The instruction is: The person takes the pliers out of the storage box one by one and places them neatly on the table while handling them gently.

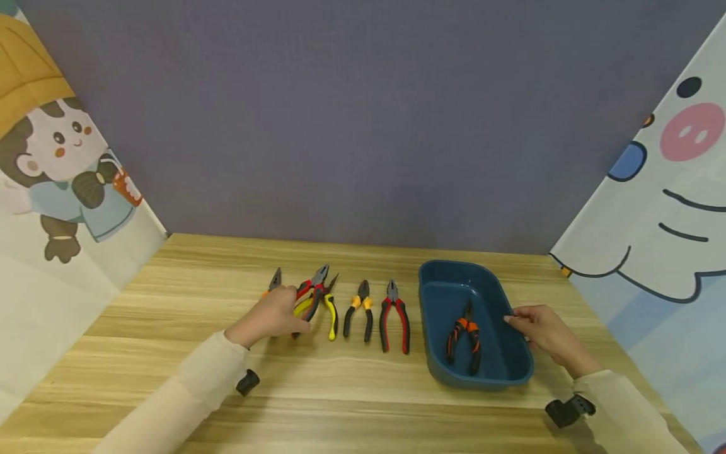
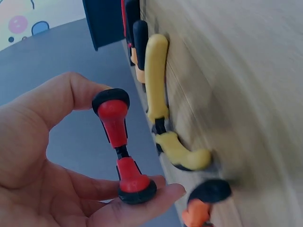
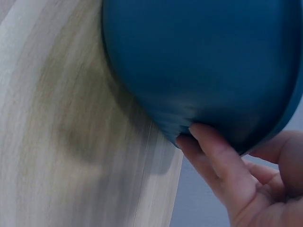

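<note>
My left hand (image 1: 271,313) grips red-and-black pliers (image 2: 114,118) by the handles, thumb on one handle and fingers on the other. Their metal nose points away from me. In the head view they overlap yellow-handled pliers (image 1: 332,315) with a thin nose; the left wrist view shows a gap between the two pairs. Orange-handled pliers (image 1: 275,279) lie partly hidden behind this hand. At the right, my right hand (image 1: 544,331) pinches the rim of a blue plastic bin (image 1: 442,296), thumb inside and fingers against the outer wall. Orange-and-black pliers (image 1: 474,343) lie in the bin.
Between my left hand and the bin, black-and-yellow pliers (image 1: 364,296) and another red-and-black pair (image 1: 392,309) lie side by side on the wooden table (image 1: 340,391). A grey panel (image 1: 363,126) rises behind the table, with printed cartoon sheets on both sides.
</note>
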The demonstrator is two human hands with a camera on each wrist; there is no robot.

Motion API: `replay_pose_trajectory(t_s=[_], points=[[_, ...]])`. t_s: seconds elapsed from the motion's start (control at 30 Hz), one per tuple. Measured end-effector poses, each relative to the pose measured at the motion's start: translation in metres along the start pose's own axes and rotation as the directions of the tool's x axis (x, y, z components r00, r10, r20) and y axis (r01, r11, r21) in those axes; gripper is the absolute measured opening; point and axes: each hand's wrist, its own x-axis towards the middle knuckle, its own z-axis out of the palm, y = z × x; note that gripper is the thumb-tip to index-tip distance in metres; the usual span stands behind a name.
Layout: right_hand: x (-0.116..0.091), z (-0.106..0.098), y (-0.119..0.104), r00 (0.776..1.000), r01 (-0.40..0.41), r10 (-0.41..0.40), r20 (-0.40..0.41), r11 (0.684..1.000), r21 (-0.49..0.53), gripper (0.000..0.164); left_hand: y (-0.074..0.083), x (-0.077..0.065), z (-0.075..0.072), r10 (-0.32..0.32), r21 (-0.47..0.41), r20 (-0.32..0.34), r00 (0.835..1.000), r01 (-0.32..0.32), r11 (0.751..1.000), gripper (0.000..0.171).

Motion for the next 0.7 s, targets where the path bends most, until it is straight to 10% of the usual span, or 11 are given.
replay_pose_trajectory(t_s=[0.7], points=[[-0.002, 0.000, 0.000, 1.000, 0.003, -0.003, -0.009, 1.000, 0.006, 0.039, -0.047, -0.021, -0.022, -0.086, -0.069, -0.033, 0.996, 0.084, 0.994, 0.024]])
